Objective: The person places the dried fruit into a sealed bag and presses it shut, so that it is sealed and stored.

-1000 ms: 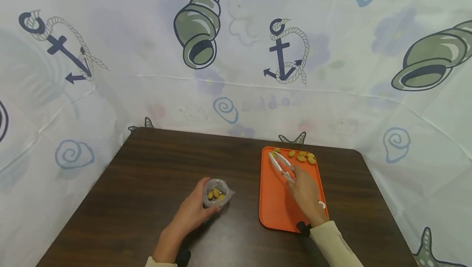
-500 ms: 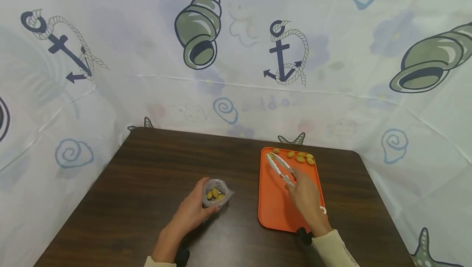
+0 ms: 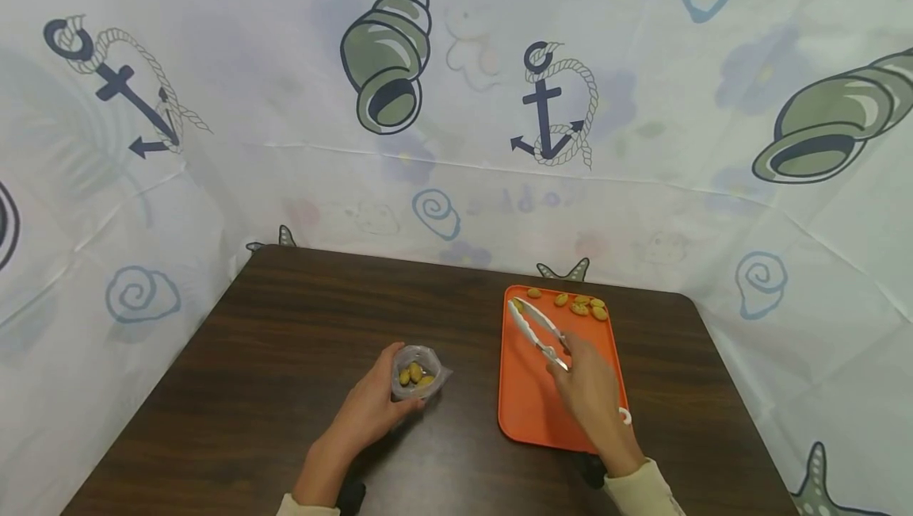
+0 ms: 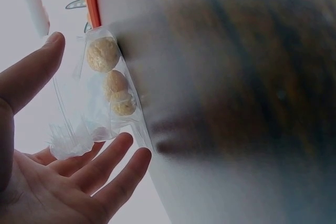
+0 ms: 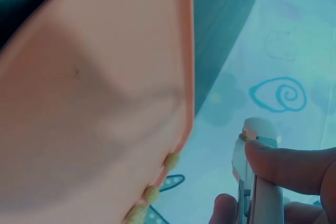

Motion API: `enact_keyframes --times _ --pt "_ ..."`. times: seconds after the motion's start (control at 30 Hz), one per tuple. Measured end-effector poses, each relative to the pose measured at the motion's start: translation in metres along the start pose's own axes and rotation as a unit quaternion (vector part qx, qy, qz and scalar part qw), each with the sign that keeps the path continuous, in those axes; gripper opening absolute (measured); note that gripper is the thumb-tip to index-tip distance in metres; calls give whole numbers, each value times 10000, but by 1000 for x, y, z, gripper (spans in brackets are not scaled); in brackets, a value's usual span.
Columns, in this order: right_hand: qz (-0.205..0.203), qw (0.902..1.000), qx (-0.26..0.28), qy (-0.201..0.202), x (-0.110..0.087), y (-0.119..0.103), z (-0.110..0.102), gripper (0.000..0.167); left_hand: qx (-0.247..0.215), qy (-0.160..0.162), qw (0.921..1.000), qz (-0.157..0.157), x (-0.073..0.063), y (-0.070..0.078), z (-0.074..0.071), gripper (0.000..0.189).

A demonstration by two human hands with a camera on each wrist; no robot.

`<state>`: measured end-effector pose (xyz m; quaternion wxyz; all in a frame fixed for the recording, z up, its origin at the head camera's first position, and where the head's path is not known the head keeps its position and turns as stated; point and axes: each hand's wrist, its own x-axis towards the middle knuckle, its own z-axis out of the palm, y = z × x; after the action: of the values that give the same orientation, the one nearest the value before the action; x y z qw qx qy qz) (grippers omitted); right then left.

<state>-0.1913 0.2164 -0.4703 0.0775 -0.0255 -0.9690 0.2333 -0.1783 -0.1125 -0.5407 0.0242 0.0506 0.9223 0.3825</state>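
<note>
My left hand (image 3: 374, 401) curls its thumb and fingers around a small clear plastic bag (image 3: 444, 377) standing open-topped on the table. Inside show a few tan-yellow, rough oval pieces (image 3: 415, 372), plainer through the bag wall in the left wrist view. Over the orange tray (image 3: 531, 413), my right hand (image 3: 588, 385) grips white-tipped metal tongs (image 3: 551, 354). One oval piece (image 3: 518, 305) sits between the tong tips, near the tray's far left corner. In the right wrist view my thumb presses the tongs (image 5: 268, 203) and the piece between the tips is mostly hidden.
Several more oval pieces (image 3: 581, 309) lie along the tray's far end. The dark wood table (image 3: 321, 318) stretches left of the bag. A white sheet (image 3: 485, 128) printed with shells and anchors hangs behind and at both sides.
The tongs have shifted slightly left and toward me, with one oval piece between their tips. My left hand and the bag have stayed in place.
</note>
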Motion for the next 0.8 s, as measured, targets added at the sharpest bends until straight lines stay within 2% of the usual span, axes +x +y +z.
enact_keyframes --times 0.43,0.8 --pt "-297 9992 146 202 -15 -15 -8 51 16 0 10000 -38 1 0 1 99" --pt "-354 9991 150 205 -23 -21 -9 48 67 -18 10000 -49 2 -1 2 100"
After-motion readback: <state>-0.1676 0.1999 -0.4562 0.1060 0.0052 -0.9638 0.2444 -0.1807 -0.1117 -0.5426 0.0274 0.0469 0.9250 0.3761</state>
